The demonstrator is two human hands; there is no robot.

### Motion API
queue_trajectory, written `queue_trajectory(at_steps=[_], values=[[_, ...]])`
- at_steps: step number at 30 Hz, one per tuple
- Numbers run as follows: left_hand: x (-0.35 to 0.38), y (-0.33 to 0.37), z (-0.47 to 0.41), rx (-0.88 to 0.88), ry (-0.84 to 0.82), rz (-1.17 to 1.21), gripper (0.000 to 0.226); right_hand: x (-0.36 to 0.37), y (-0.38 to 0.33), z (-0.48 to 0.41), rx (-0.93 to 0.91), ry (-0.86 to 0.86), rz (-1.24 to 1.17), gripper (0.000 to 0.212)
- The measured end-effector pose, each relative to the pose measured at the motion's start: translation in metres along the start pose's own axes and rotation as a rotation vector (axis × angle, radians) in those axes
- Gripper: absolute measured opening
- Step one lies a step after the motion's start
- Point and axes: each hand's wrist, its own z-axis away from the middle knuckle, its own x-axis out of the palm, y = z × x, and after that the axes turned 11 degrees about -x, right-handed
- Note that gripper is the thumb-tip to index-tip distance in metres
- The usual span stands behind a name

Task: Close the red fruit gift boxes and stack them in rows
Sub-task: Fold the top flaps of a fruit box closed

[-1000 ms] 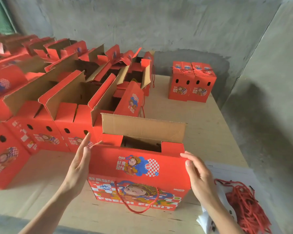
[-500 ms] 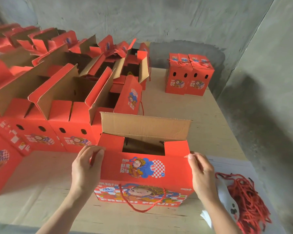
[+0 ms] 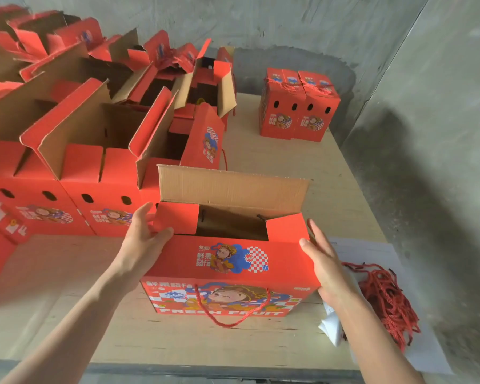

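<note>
The left hand (image 3: 143,241) is spread loosely, fingers straight against the left end of the red gift box (image 3: 227,261) and thumb on its near top corner, beside the small left side flap (image 3: 175,217). The right hand (image 3: 326,263) lies flat with straight fingers pressed on the box's right end; neither hand clasps anything. The box stands between them on the plywood table (image 3: 294,162), its brown back flap (image 3: 233,187) upright and the top unclosed. A red cord handle (image 3: 227,320) hangs from its front. Just behind and to the left crowd the open boxes (image 3: 89,162), one touching the back flap. Two closed boxes (image 3: 299,106) stand far off by the wall. A bundle of red cords (image 3: 385,297) lies right of the right wrist. Half a second ago the left fingers curled over the corner; now they are straightened.
</note>
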Motion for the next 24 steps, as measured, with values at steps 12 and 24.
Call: queue_trajectory(at_steps=[12,24], values=[[0.0,-0.003,-0.005,-0.055,-0.121,0.102,0.054,0.009,-0.014,-0.028,-0.289,-0.105,0.223,0.062],[-0.007,-0.015,-0.008,0.269,-0.05,-0.019,0.069,-0.005,-0.017,-0.023,-0.292,-0.243,0.186,0.032]])
